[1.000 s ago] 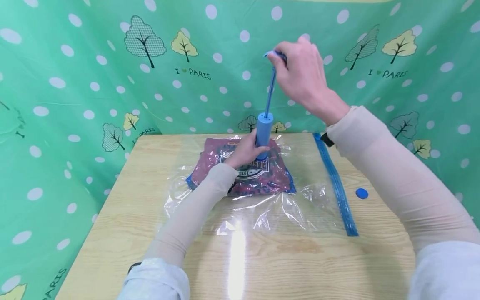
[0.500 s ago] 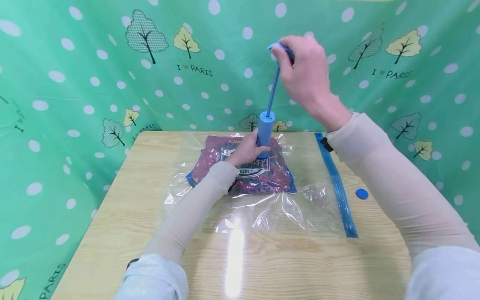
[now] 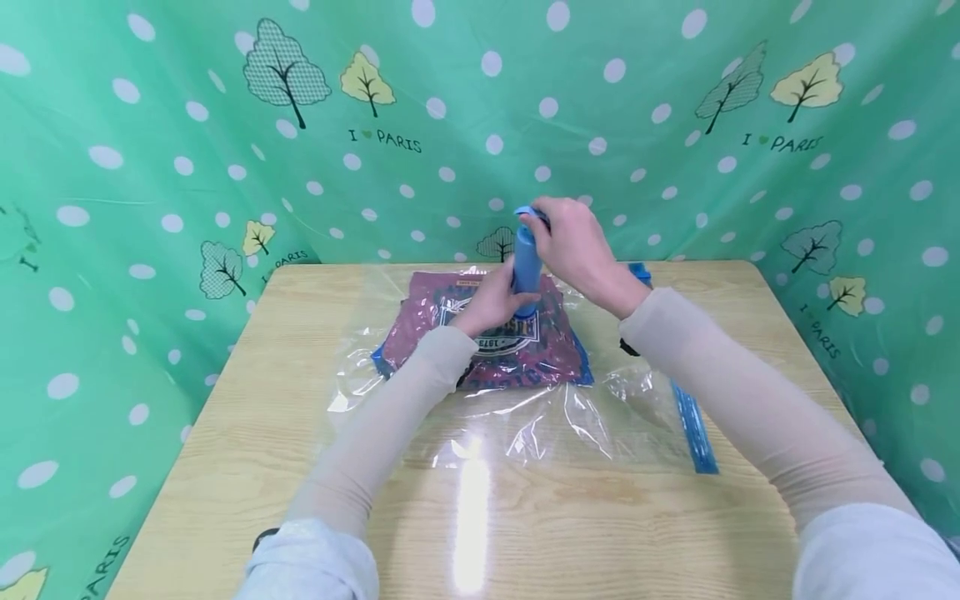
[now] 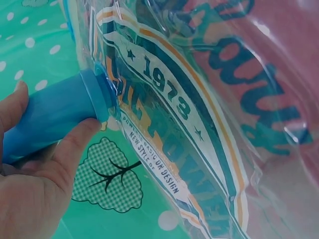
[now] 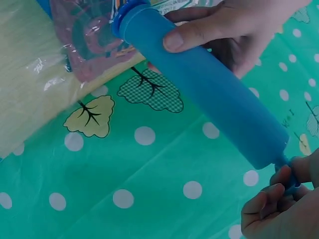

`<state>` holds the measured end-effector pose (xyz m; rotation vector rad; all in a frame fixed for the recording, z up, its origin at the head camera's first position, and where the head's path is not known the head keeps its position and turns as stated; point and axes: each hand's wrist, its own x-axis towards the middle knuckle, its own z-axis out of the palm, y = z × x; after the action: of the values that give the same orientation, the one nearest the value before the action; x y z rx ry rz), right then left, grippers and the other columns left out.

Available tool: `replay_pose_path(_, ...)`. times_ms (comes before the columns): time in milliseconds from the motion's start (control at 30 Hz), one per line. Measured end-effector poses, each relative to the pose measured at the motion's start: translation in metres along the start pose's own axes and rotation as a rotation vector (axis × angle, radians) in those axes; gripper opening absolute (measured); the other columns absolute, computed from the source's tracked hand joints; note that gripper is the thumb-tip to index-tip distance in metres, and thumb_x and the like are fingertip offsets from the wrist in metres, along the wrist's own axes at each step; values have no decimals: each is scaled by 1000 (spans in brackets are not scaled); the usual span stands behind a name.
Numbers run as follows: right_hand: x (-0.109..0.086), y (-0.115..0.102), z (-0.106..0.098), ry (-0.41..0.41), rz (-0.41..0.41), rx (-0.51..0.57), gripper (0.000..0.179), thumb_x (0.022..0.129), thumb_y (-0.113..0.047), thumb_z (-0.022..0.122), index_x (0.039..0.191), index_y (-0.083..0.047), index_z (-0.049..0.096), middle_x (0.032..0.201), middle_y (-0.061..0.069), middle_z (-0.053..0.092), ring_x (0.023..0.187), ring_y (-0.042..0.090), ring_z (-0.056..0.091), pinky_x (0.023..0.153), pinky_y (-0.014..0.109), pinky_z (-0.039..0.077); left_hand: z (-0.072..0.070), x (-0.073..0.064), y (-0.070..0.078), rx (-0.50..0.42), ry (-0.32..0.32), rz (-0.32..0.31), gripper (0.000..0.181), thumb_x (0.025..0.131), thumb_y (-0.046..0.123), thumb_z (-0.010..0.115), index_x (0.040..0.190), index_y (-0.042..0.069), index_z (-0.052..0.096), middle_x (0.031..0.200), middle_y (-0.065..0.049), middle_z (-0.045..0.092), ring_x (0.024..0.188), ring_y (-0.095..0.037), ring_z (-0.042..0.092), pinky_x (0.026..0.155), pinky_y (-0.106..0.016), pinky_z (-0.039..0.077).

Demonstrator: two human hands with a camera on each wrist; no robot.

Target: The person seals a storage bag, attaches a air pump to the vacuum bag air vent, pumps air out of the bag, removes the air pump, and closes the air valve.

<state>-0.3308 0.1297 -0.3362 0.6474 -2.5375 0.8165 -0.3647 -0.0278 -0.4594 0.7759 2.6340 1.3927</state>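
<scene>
A blue hand pump (image 3: 528, 265) stands nearly upright on a clear plastic storage bag (image 3: 600, 425). Folded inside the bag is a dark pink garment (image 3: 429, 310) with a printed "1973" badge (image 4: 167, 85). My left hand (image 3: 491, 298) grips the lower part of the pump barrel (image 4: 55, 112), fingers wrapped round it near the bag. At the top, my right hand (image 3: 573, 247) holds the pump handle (image 3: 527, 211), which sits close to the barrel's end. In the right wrist view, the pump's base meets a blue round valve (image 5: 121, 19) on the bag.
A blue zip strip (image 3: 697, 429) runs along the bag's right side, partly covered by my right sleeve (image 3: 720, 392). The bag lies on a wooden table (image 3: 600, 533), with a green dotted curtain (image 3: 450, 100) behind and at both sides.
My right hand rises slightly, then drops, pushing the pump handle and its rod down to the barrel. My left hand keeps its place. My right sleeve now hides the round blue disc on the table.
</scene>
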Motion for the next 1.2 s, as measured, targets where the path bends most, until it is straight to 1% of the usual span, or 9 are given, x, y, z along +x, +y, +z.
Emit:
replay_pose_path(100,-1,-1,-1,36,-12,-1,26,110,-21,59,110,2,72,87,13,66,75,28,53,73,40,42,1,0,0,0,4,0,67,101,12,73,157,7,38,147,-19,57,132,-34,59,110,-43,47)
replay_pose_path(233,0,-4,-6,79,-9,9,26,110,-18,59,99,3,70,71,11,52,65,29,43,67,39,35,3,1,2,4,-8,-5,64,101,13,74,155,6,41,144,-19,59,131,-33,59,110,-43,47)
replay_pose_path(367,9,-13,-15,113,-35,27,30,109,-16,59,86,2,64,64,9,41,60,27,35,63,35,31,1,2,3,4,5,-20,65,100,13,74,155,7,41,144,-18,59,130,-34,60,110,-44,48)
replay_pose_path(467,17,-22,-23,141,-63,33,29,109,-16,60,90,4,67,66,10,46,65,27,37,67,34,31,-2,1,4,4,21,-24,67,99,12,75,156,7,40,144,-19,59,130,-34,60,110,-44,47)
replay_pose_path(600,19,-32,-30,137,-91,-7,29,110,-20,58,103,4,72,75,12,58,74,29,44,72,36,35,-7,1,3,20,26,1,70,99,10,75,157,6,37,146,-20,58,132,-34,59,112,-43,45)
replay_pose_path(700,19,-35,-29,122,-97,-41,30,111,-22,55,100,2,69,80,12,60,78,31,47,73,39,38,-10,1,4,28,31,15,71,98,10,76,158,5,37,147,-20,58,132,-34,59,113,-43,45)
replay_pose_path(900,13,-26,-14,84,-55,-7,31,111,-23,55,99,1,69,78,12,58,73,29,48,76,41,38,-12,-1,7,27,16,-21,71,100,12,74,160,9,35,148,-18,57,133,-34,58,112,-44,45)
replay_pose_path(1033,4,-14,-2,80,-16,30,28,110,-20,58,106,3,72,81,13,63,65,27,49,70,39,39,-9,-3,7,17,-12,-24,69,102,12,72,160,10,36,148,-18,57,132,-34,59,111,-44,47)
replay_pose_path(1200,-4,-8,9,70,27,69,27,109,-19,59,113,5,71,93,17,70,66,27,55,63,39,43,-7,-7,4,12,-42,-31,71,103,13,71,162,11,32,149,-17,57,133,-33,58,111,-43,47)
